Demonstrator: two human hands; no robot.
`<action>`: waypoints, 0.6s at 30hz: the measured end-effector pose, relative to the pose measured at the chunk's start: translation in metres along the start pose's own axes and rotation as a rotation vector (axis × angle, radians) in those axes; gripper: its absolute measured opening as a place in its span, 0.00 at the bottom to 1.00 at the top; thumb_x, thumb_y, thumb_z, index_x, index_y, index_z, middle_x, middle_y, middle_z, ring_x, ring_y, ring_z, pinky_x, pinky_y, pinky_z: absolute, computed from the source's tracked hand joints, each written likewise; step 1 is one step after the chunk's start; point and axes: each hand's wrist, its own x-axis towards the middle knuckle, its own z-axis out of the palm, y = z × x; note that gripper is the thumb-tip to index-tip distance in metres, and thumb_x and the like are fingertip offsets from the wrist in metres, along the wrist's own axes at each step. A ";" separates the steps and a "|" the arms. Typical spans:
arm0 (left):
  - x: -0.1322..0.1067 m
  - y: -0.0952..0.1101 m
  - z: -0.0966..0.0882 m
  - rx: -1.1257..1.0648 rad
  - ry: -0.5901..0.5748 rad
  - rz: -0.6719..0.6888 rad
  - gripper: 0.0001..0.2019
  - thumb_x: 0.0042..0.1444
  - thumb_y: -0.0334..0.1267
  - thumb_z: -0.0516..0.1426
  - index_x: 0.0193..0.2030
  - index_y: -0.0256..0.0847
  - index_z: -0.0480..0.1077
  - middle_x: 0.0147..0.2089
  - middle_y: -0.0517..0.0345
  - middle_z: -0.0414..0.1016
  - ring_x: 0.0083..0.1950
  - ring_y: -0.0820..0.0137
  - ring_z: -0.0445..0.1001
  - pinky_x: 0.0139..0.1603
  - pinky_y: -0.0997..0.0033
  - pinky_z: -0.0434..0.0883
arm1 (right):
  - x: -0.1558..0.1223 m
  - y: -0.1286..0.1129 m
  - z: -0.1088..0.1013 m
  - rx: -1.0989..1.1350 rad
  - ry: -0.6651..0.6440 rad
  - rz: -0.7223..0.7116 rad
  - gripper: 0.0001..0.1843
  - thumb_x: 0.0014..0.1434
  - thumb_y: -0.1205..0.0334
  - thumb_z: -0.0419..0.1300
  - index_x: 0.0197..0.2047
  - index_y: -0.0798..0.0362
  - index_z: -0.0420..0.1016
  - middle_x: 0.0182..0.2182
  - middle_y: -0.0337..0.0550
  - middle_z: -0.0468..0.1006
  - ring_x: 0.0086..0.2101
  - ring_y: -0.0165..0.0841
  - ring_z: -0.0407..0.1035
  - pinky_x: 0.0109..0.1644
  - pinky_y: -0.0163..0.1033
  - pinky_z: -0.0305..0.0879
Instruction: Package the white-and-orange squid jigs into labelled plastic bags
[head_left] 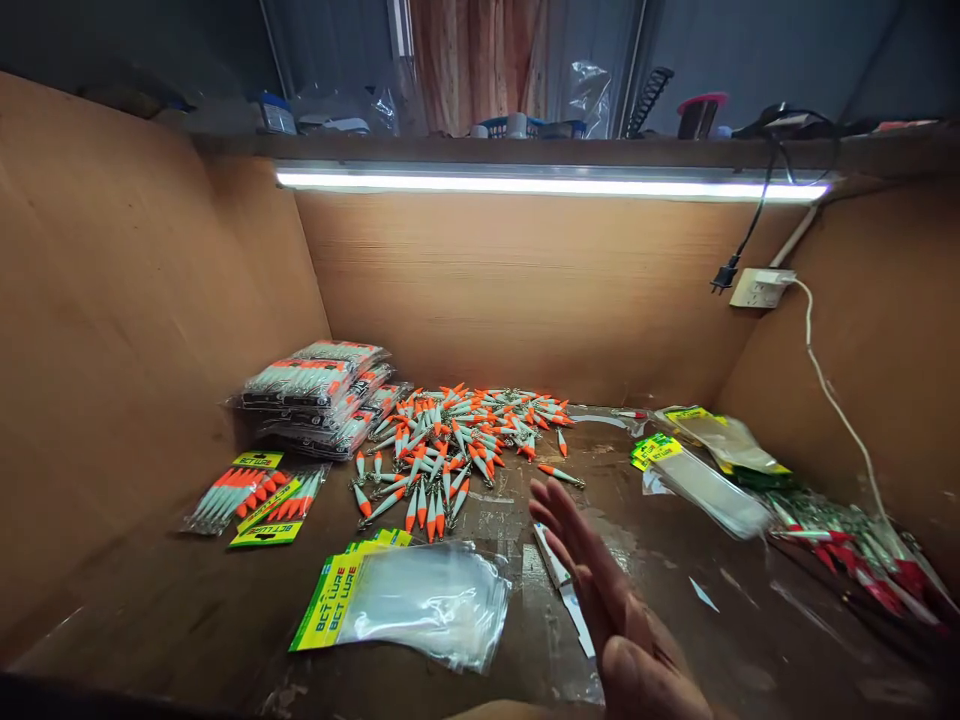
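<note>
My right hand (626,625) is raised over the table at lower right, fingers stretched out and pointing up and left, holding nothing I can see. A strip of skin shows along the bottom edge, perhaps my left arm; the fingers of my left hand cannot be made out. Close to the right hand lie white paper scraps (576,615) and a single orange-and-white squid jig (561,475). Left of it are clear plastic bags (427,600) with yellow-green "BCT LURE" headers. Behind these spreads a heap of orange-and-white squid jigs (450,440) with hooks.
Packed bundles of jigs (315,400) are stacked at back left, with filled packets (270,500) in front. More bags (705,485) and red-and-white jigs (862,560) lie at right. A plug (724,274) dangles near a socket (757,288), below the lit tube (555,184).
</note>
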 end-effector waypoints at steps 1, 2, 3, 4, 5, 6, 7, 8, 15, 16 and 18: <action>0.003 -0.004 0.002 -0.015 -0.006 -0.018 0.40 0.58 0.70 0.50 0.72 0.55 0.56 0.71 0.58 0.59 0.73 0.49 0.57 0.63 0.55 0.72 | 0.001 -0.003 -0.007 0.004 0.005 -0.003 0.48 0.62 0.26 0.41 0.76 0.42 0.38 0.72 0.46 0.54 0.70 0.48 0.48 0.68 0.58 0.56; 0.005 -0.009 0.005 -0.024 0.000 -0.030 0.40 0.56 0.70 0.53 0.72 0.56 0.56 0.72 0.58 0.57 0.74 0.49 0.55 0.64 0.53 0.70 | 0.003 -0.007 -0.013 -0.004 0.012 -0.010 0.50 0.59 0.24 0.45 0.76 0.41 0.40 0.72 0.46 0.53 0.70 0.50 0.46 0.67 0.59 0.56; 0.007 -0.012 0.009 -0.031 0.024 -0.026 0.40 0.54 0.70 0.55 0.70 0.57 0.58 0.73 0.57 0.55 0.74 0.48 0.53 0.66 0.49 0.68 | 0.006 -0.011 -0.019 -0.022 0.025 -0.019 0.52 0.56 0.24 0.51 0.75 0.39 0.44 0.72 0.45 0.53 0.70 0.52 0.45 0.67 0.61 0.56; 0.007 -0.016 0.014 -0.040 0.071 -0.009 0.40 0.52 0.70 0.57 0.69 0.58 0.61 0.74 0.57 0.53 0.75 0.48 0.50 0.68 0.46 0.65 | 0.008 -0.014 -0.022 -0.048 0.051 -0.028 0.51 0.54 0.26 0.56 0.74 0.38 0.50 0.72 0.44 0.52 0.70 0.54 0.45 0.67 0.61 0.57; 0.005 -0.018 0.020 -0.053 0.143 0.016 0.38 0.52 0.69 0.58 0.67 0.58 0.63 0.75 0.56 0.52 0.76 0.46 0.47 0.70 0.42 0.61 | 0.011 -0.017 -0.022 -0.070 0.090 -0.036 0.46 0.55 0.30 0.61 0.72 0.36 0.57 0.73 0.42 0.51 0.70 0.55 0.46 0.67 0.62 0.57; 0.002 -0.021 0.026 -0.075 0.224 0.039 0.36 0.52 0.69 0.58 0.65 0.57 0.66 0.75 0.56 0.51 0.76 0.45 0.45 0.71 0.40 0.58 | 0.012 -0.019 -0.020 -0.080 0.142 -0.047 0.37 0.57 0.37 0.63 0.68 0.35 0.64 0.73 0.40 0.49 0.69 0.55 0.47 0.66 0.62 0.58; -0.001 -0.023 0.031 -0.103 0.302 0.059 0.34 0.53 0.67 0.59 0.63 0.55 0.68 0.75 0.55 0.50 0.77 0.44 0.42 0.71 0.38 0.55 | 0.014 -0.020 -0.015 -0.072 0.204 -0.062 0.28 0.60 0.43 0.63 0.63 0.34 0.71 0.73 0.37 0.48 0.68 0.54 0.50 0.66 0.61 0.60; -0.004 -0.025 0.036 -0.135 0.372 0.073 0.32 0.54 0.66 0.59 0.63 0.55 0.69 0.76 0.56 0.49 0.77 0.43 0.41 0.72 0.38 0.53 | 0.014 -0.021 -0.010 -0.052 0.262 -0.083 0.20 0.63 0.49 0.62 0.58 0.34 0.76 0.73 0.35 0.47 0.67 0.53 0.52 0.65 0.61 0.62; -0.006 -0.016 -0.009 -0.037 0.075 0.100 0.51 0.45 0.62 0.68 0.73 0.60 0.52 0.79 0.58 0.37 0.77 0.44 0.38 0.73 0.43 0.48 | 0.026 -0.008 -0.050 0.003 -0.153 -0.025 0.38 0.57 0.50 0.68 0.69 0.36 0.62 0.74 0.40 0.44 0.69 0.53 0.47 0.63 0.59 0.64; -0.008 -0.010 -0.028 -0.001 -0.087 0.009 0.52 0.45 0.61 0.68 0.74 0.56 0.50 0.78 0.53 0.41 0.77 0.46 0.44 0.73 0.46 0.52 | 0.029 -0.002 -0.074 0.041 -0.291 0.029 0.45 0.53 0.47 0.71 0.70 0.37 0.60 0.73 0.44 0.48 0.69 0.54 0.49 0.62 0.59 0.65; -0.018 0.000 -0.067 0.036 -0.390 -0.177 0.44 0.52 0.58 0.65 0.73 0.53 0.54 0.71 0.50 0.63 0.69 0.53 0.64 0.69 0.56 0.62 | 0.031 0.011 -0.127 0.195 -0.290 0.129 0.39 0.58 0.39 0.63 0.69 0.39 0.62 0.70 0.48 0.57 0.64 0.54 0.61 0.52 0.55 0.74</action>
